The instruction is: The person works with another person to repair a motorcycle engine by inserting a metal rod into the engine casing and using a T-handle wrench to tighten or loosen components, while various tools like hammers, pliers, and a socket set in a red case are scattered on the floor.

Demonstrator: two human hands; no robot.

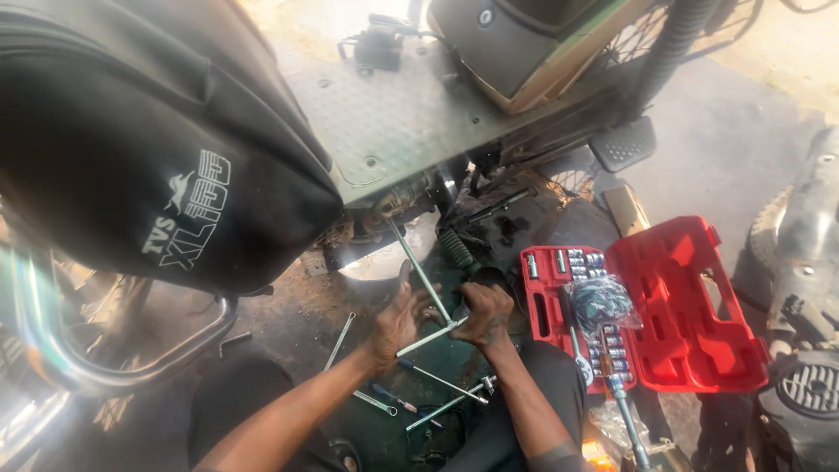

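Both hands (441, 319) grip a long, slim steel T-handle wrench (424, 280).

The T-handle wrench (424, 280) tip is hidden under the moped's footboard (393, 122).

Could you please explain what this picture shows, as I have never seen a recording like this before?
There is one picture, taken by a camera on a person's head, looking down at their own two bare hands. No robot is involved. The left hand and right hand together grip the crossbar of a T-handle wrench, whose long shaft runs up under a moped with a black seat cover. On the stained ground lie loose wrenches. To the right, an open red socket set case holds sockets, with a clear plastic bag of small parts resting on it.
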